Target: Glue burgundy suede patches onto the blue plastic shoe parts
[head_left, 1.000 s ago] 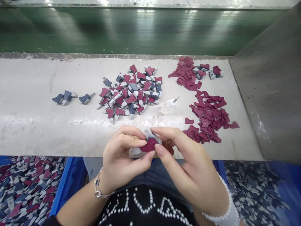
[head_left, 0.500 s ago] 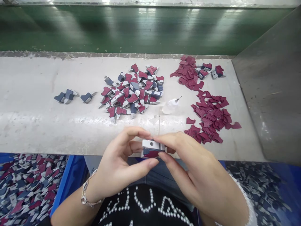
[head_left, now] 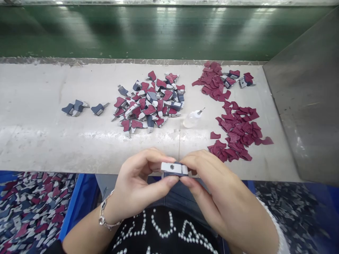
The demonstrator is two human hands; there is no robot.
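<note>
The left hand (head_left: pixel 135 187) and right hand (head_left: pixel 219 188) both close on a small moulded part (head_left: pixel 174 169), pinching it from either end between thumbs and fingers. It is held just off the front edge of the white counter (head_left: pixel 39 141), above the person's lap. Its pale face, with a hexagonal hole, is turned upward over a navy layer. Beyond it lie a heap of maroon, navy and grey pieces (head_left: pixel 148 106), loose maroon pads (head_left: pixel 238 130), and a small plastic squeeze bottle (head_left: pixel 191 120) with a metal nozzle. Blue bins (head_left: pixel 79 208) of mixed pieces sit low on both sides. The main risk seems to be the pinch: a slight slackening or twist could let the small part slip into the lap or a bin, where it would vanish among lookalikes. A careless reach could also knock the bottle.
</note>
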